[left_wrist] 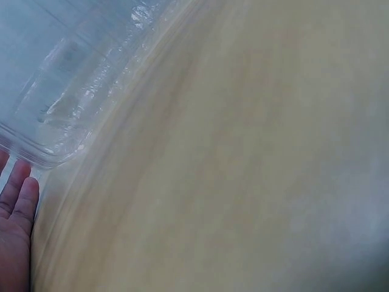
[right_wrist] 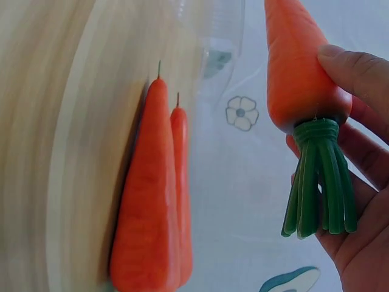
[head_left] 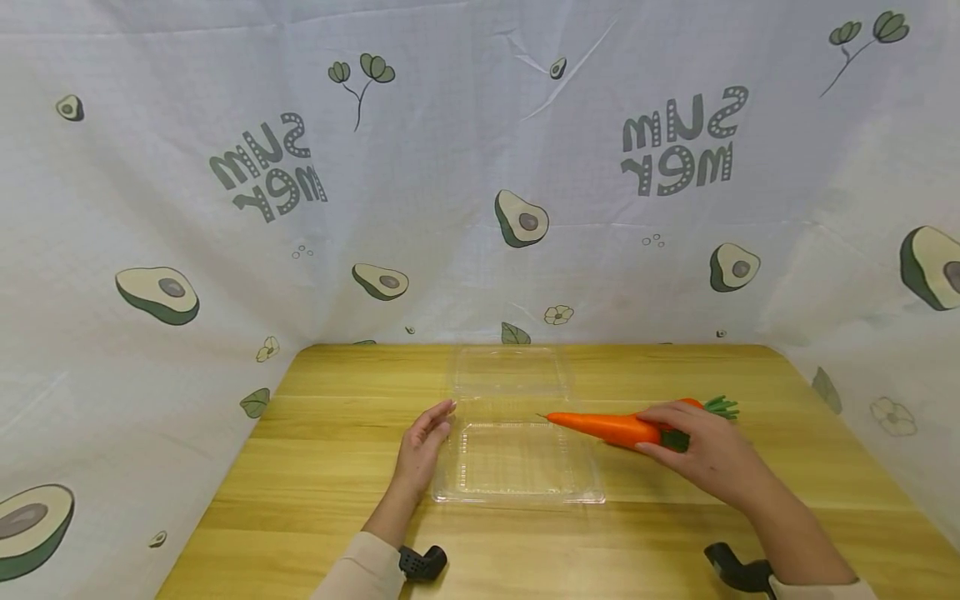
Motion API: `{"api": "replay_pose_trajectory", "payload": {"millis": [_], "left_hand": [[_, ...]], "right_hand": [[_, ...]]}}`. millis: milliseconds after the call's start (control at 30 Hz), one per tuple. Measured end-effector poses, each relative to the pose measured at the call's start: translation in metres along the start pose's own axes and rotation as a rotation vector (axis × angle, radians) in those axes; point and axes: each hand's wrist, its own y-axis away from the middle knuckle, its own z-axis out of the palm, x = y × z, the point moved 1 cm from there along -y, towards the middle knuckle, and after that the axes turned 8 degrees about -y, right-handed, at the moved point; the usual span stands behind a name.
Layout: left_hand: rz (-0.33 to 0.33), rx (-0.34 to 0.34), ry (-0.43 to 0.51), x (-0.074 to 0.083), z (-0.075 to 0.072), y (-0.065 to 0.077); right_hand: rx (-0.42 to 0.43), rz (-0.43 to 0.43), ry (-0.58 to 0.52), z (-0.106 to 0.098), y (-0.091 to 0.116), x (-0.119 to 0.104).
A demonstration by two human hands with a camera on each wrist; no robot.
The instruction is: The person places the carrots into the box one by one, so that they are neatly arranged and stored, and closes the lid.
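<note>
A clear plastic clamshell box [head_left: 517, 498] stands unfolded on the wooden table, its lid [head_left: 510, 350] lying toward the back wall. At its left side is my left hand [head_left: 422, 450], fingers loosely extended; in the left wrist view, the fingertips [left_wrist: 25, 188] are at the box's edge. I cannot tell if they touch it. My right hand [head_left: 705, 450] grips an orange carrot [head_left: 600, 427] near its green stalks [right_wrist: 325, 182], above the table. The carrot's tip points left over the box's right side. Two more carrots [right_wrist: 146, 207] lie side by side on the table beneath the right hand.
A light wooden table [head_left: 300, 467] carries everything. White cloth [head_left: 450, 167] printed with avocados and lettering hangs behind the table and on both sides. A black wrist device [head_left: 423, 563] sits by the left sleeve, another [head_left: 738, 571] by the right.
</note>
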Motion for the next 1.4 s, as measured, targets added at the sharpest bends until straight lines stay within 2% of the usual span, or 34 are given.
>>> {"api": "replay_pose_trajectory", "payload": {"millis": [467,933,1400], "left_hand": [[-0.020,0.001,-0.010,0.000,0.000,0.000],[0.008,0.009,-0.009,0.000,0.001,-0.001],[0.020,0.019,0.001,0.000,0.001,-0.001]], "right_hand": [[-0.020,-0.072,-0.064,0.011,-0.016,-0.017],[-0.051,-0.165,-0.116,0.031,-0.030,-0.035],[-0.209,-0.143,-0.169,0.055,-0.036,-0.050]]}}
